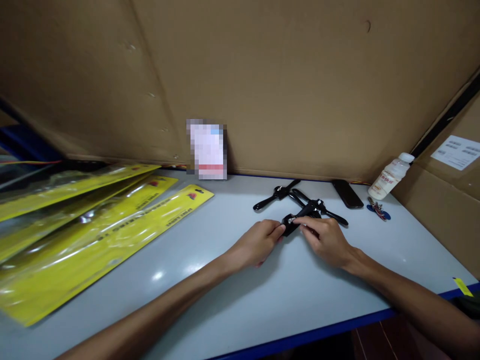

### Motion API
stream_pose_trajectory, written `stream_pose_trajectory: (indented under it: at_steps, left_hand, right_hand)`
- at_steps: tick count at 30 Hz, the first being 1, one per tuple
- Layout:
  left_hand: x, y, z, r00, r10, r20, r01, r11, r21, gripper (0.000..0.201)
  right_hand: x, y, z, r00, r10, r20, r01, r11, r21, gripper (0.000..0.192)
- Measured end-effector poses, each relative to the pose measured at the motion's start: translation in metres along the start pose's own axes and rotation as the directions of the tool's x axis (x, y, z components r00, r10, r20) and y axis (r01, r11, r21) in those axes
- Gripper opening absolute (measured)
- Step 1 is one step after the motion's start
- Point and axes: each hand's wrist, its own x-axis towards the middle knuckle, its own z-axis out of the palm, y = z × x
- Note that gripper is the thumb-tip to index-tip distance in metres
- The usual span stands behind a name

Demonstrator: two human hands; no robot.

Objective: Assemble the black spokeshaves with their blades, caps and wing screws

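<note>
Black tool (288, 229) between the hands, its left end clamped by the left hand (258, 241); the right hand's (330, 241) fingertips are at its silver screw (291, 220), whether pinching I cannot tell. Similar black tools (279, 193) lie just beyond on the grey table (225, 315).

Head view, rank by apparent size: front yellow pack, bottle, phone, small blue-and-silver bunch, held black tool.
1. Front yellow pack, by far
2. Bottle
3. Phone
4. Blue-and-silver bunch
Unranked: held black tool; partly hidden, so its full outline is unclear.
</note>
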Motion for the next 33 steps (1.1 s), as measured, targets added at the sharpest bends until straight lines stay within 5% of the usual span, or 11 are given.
stream_pose_trajectory:
  at_steps: [2,6,11,16,22,28,33]
  left_hand:
    - [-0.0006,0.0015,-0.0002,1.0,-0.003,-0.004,0.003,1.0,0.011,0.032]
    - [-0.0011,0.0037,-0.0006,1.0,0.006,0.006,-0.006,1.0,0.028,0.032]
    - [-0.0008,0.0029,-0.0008,1.0,-0.009,-0.003,0.009,1.0,0.025,0.032]
    - [-0.0001,0.0024,-0.0006,1.0,-0.001,0.003,0.001,1.0,0.026,0.031]
    - [0.0005,0.0014,-0.0005,1.0,-0.012,-0.007,0.012,1.0,0.004,0.032]
    - [-0.0001,0.002,-0.0003,1.0,-0.007,-0.003,0.007,1.0,0.003,0.033]
    - [0.0002,0.0045,-0.0007,1.0,-0.023,-0.006,0.023,1.0,0.01,0.031]
  right_hand:
    - [0.0001,-0.0001,-0.0002,1.0,0.03,-0.003,-0.03,0.999,-0.009,0.037]
    - [-0.0005,-0.0004,0.0005,0.995,-0.095,0.023,0.094,0.995,0.039,0.039]
    - [-0.0001,-0.0004,0.0002,0.999,0.046,-0.011,-0.046,0.999,-0.025,0.037]
    - [-0.001,-0.0016,0.0003,0.997,-0.079,0.015,0.079,0.997,0.012,0.042]
    - [-0.0004,-0.0022,-0.0012,0.999,0.02,-0.031,-0.021,0.999,-0.032,0.037]
    - [-0.0012,0.0001,0.0003,0.993,-0.117,0.023,0.117,0.993,-0.004,0.042]
    - [-0.0011,0.0002,0.0001,1.0,-0.027,-0.011,0.027,0.998,-0.051,0.039]
